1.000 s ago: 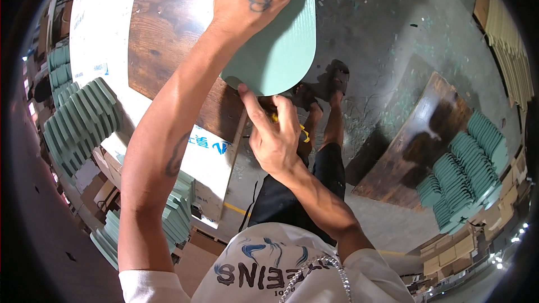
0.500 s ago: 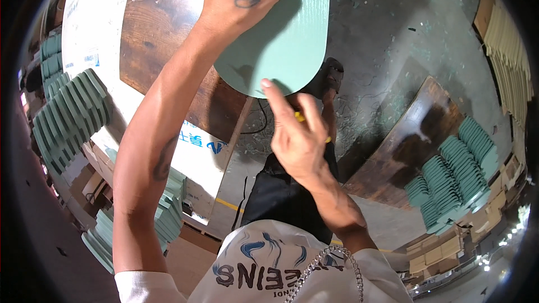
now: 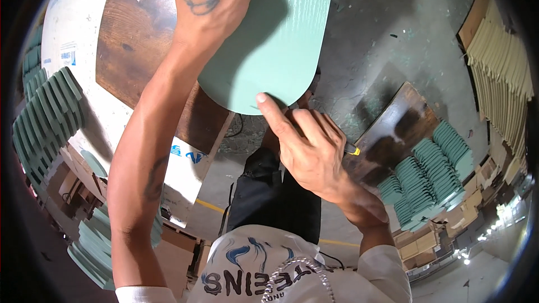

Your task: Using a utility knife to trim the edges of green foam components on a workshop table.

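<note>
A pale green U-shaped panel (image 3: 269,45) lies over the brown wood-grain board (image 3: 135,39), its rounded end toward me and hanging past the board's side. At the panel's far left corner is my left hand (image 3: 216,3), closed on it, with its fingertips partly hidden at the picture's top. My right hand (image 3: 309,148) reaches up with its index fingertip on the panel's rounded edge. Its other fingers curl around a slim tool (image 3: 352,149) with a dark shaft and a yellow end. The rest of that tool is hidden in the palm.
Green panels (image 3: 50,118) stand in a row at left, with more (image 3: 92,247) below. At right, green stacks (image 3: 432,174) sit by another brown board (image 3: 404,123); cream pieces (image 3: 499,67) are stacked behind. Scraps litter the grey floor (image 3: 370,39).
The panel's rounded end shows lower and farther left, and its straight far edge has come into view. My left hand shifts left. The tool's yellow end now sticks out beyond my right hand.
</note>
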The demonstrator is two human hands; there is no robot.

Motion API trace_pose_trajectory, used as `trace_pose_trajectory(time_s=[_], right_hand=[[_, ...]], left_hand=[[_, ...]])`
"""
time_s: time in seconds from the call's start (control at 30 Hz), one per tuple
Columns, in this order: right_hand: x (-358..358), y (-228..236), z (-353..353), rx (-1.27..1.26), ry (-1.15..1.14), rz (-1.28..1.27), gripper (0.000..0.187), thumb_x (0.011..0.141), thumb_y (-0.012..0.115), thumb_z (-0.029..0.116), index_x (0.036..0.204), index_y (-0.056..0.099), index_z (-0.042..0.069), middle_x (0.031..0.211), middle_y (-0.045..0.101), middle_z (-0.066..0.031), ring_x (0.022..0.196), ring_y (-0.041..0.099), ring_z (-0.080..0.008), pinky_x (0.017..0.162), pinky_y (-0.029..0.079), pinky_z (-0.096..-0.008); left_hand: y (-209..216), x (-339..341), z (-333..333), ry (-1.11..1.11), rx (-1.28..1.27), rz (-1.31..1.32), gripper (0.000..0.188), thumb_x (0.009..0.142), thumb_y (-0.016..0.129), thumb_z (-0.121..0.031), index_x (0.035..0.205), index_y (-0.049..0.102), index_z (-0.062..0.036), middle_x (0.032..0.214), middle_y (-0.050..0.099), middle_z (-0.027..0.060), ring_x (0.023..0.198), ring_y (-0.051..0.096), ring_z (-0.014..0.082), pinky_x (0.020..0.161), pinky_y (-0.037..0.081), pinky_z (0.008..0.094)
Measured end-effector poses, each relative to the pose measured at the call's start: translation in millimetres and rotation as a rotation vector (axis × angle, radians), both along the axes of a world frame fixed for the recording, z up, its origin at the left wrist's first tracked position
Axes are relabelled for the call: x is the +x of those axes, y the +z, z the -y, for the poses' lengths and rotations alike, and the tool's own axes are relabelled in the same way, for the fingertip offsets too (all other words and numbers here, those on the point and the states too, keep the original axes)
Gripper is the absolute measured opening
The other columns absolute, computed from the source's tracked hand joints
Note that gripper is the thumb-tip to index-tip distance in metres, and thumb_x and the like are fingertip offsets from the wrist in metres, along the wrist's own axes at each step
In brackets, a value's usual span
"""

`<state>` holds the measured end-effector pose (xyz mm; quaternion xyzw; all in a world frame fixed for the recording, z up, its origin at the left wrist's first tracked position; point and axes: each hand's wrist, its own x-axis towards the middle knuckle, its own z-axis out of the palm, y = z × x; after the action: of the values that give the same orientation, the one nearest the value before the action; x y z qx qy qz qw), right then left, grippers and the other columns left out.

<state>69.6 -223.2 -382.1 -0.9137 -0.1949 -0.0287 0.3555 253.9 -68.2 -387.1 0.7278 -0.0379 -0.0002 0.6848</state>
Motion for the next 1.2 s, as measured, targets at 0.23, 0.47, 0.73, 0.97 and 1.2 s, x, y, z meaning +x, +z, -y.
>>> trace_pose_trajectory(time_s=[0.23,0.47,0.73,0.97,1.2], right_hand=[[67,2,34,0.056,-0.07,-0.085,0.041,0.092,0.067,0.001,0.13,0.072,0.016,0.078,0.065,-0.0038,0.06,0.058,-0.0115,0.051,0.047,-0.0279],[174,-3,54,0.159,-0.133,0.072,0.042,0.091,0.057,-0.008,0.129,0.068,0.005,0.08,0.062,-0.0173,0.07,0.062,-0.0269,0.066,0.05,-0.0329],[139,-2,45,-0.142,-0.049,0.125,0.059,0.087,0.057,-0.011,0.129,0.073,0.027,0.091,0.066,-0.0067,0.076,0.065,-0.0214,0.067,0.054,-0.0323],[39,-18,17,0.095,-0.003,0.052,0.046,0.094,0.067,0.011,0.135,0.068,0.031,0.101,0.058,-0.0034,0.093,0.056,-0.0224,0.078,0.043,-0.0394],[-20,-12,-8,1.007,-0.568,-0.542,0.043,0.099,0.062,0.005,0.14,0.054,-0.005,0.083,0.061,-0.0004,0.066,0.058,-0.0105,0.061,0.049,-0.0255]], left_hand=[[-2,0,-4,0.008,-0.019,0.023,0.032,0.091,0.033,0.014,0.114,0.052,0.0024,0.102,0.06,0.012,0.09,0.063,0.0176,0.085,0.055,0.0317],[-7,-3,-3,0.031,-0.051,0.028,0.031,0.092,0.032,0.011,0.114,0.052,0.0024,0.103,0.062,0.0132,0.091,0.063,0.0183,0.086,0.055,0.0326],[-19,-8,-7,0.001,-0.046,0.04,0.027,0.095,0.034,0.008,0.113,0.052,0.0028,0.102,0.062,0.013,0.091,0.063,0.0179,0.086,0.054,0.032],[-11,-1,-9,0.044,0.02,0.073,0.026,0.095,0.035,0.007,0.111,0.054,-0.0003,0.102,0.062,0.0117,0.092,0.062,0.0178,0.088,0.053,0.0329],[-3,1,17,0.062,0.284,0.15,0.018,0.09,0.04,-0.001,0.101,0.055,0.0005,0.089,0.061,0.0137,0.085,0.064,0.026,0.081,0.053,0.0388]])
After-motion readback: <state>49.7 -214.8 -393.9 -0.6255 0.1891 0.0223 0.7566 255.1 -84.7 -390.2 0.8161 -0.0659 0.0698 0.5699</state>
